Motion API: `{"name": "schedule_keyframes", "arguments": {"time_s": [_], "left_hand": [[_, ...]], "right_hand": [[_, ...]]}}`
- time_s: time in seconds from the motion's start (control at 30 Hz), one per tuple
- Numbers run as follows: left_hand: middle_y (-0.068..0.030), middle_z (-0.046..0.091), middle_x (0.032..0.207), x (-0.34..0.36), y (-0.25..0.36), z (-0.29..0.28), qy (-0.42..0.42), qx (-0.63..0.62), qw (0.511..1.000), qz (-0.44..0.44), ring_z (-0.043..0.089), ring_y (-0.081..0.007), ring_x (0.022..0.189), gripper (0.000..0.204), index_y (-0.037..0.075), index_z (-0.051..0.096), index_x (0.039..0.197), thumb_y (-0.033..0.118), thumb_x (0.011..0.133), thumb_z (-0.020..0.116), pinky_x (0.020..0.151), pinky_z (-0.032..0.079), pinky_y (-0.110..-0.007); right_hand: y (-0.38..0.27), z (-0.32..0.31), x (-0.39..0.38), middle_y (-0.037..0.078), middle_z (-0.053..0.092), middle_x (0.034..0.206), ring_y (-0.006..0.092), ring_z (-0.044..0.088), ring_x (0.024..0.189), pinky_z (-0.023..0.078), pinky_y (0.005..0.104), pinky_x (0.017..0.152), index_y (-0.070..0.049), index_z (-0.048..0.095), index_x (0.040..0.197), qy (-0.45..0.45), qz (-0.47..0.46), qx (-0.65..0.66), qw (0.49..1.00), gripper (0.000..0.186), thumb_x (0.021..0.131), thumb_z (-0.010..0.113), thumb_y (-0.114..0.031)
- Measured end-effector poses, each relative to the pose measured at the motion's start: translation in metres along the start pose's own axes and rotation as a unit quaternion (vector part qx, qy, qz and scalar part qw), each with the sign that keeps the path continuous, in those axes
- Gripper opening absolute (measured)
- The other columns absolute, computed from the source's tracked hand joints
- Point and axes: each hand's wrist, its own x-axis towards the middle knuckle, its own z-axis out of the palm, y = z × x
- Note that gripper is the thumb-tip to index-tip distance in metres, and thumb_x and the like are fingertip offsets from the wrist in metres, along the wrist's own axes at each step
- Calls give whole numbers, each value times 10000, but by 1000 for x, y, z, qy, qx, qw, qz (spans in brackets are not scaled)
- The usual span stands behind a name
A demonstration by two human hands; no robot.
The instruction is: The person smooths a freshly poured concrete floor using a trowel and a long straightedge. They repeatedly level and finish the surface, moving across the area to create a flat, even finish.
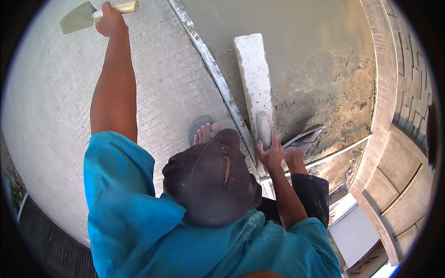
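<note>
My left hand is stretched far out at the upper left, fingers wrapped round a trowel. The trowel has a grey, mortar-stained blade and a pale wooden handle, and it is held above the light grey textured slab. Close to my right foot, my right hand grips the near end of the handle on a long hand float. This float is a pale, cement-crusted board with its far end over smooth wet mortar. Its underside is hidden.
A pale straight strip divides the slab from the mortar. Rougher, sandy mortar borders a curved concrete edge and a block wall at right. My sandalled left foot is on the slab, my right foot beside the float.
</note>
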Motion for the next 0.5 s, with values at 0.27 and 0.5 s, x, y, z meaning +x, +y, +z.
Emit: {"name": "schedule_keyframes", "arguments": {"time_s": [0.27, 0.5], "left_hand": [[-198, 579, 1261, 10, -117, -58, 46, 342, 931, 116, 464, -350, 1222, 656, -100, 645, 1153, 474, 836, 624, 1071, 302, -498], [-185, 524, 1329, -4, -157, -81, 37, 364, 906, 213, 415, -338, 1250, 695, -86, 612, 1210, 528, 887, 567, 1088, 252, -481]], "right_hand": [[-84, 11, 190, 176, 662, 1201, 393, 687, 983, 545, 503, 851, -280, 359, 1523, -55, 42, 1, 998, 734, 858, 660, -357], [-93, 30, 283, 166, 686, 1126, 379, 689, 979, 544, 501, 841, -300, 338, 1533, -51, 13, -17, 998, 752, 852, 649, -371]]}}
